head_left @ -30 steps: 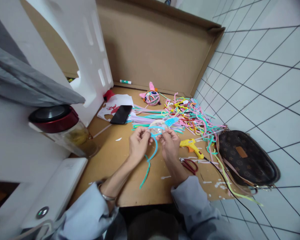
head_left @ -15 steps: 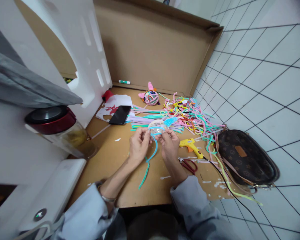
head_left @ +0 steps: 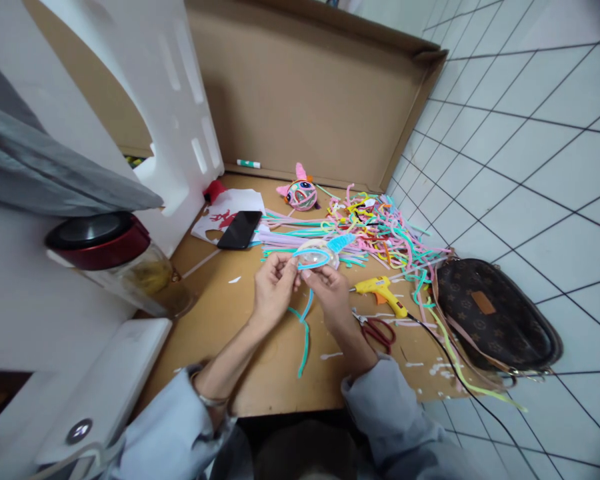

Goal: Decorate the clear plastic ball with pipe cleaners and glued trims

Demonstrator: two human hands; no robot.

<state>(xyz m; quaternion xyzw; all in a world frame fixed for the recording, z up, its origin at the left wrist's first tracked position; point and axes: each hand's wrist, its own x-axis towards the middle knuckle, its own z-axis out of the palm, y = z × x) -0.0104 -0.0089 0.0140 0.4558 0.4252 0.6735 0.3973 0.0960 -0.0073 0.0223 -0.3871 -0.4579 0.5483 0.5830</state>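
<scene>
A clear plastic ball (head_left: 311,258) with a blue fuzzy ear on its upper right is between my two hands. Light-blue pipe cleaner (head_left: 314,267) runs across its front in a pointed oval. My left hand (head_left: 274,288) pinches the strip at the ball's left edge. My right hand (head_left: 331,293) is closed around the ball's lower right, its thumb against the strip. Below them dangles a blue and teal pipe cleaner tail (head_left: 305,343). Fingertips behind the ball are partly hidden.
A yellow glue gun (head_left: 383,293) and red-handled scissors (head_left: 379,333) lie right of my hands. Behind are many pipe cleaners (head_left: 380,233), a pink decorated ball (head_left: 303,195) and a phone (head_left: 240,230). A brown bag (head_left: 495,313) is at right, a glass jug (head_left: 150,280) at left.
My right hand has shifted slightly left and down across the ball. The blue strip now shows as a wider pointed oval. The hanging tail has swung to the right.
</scene>
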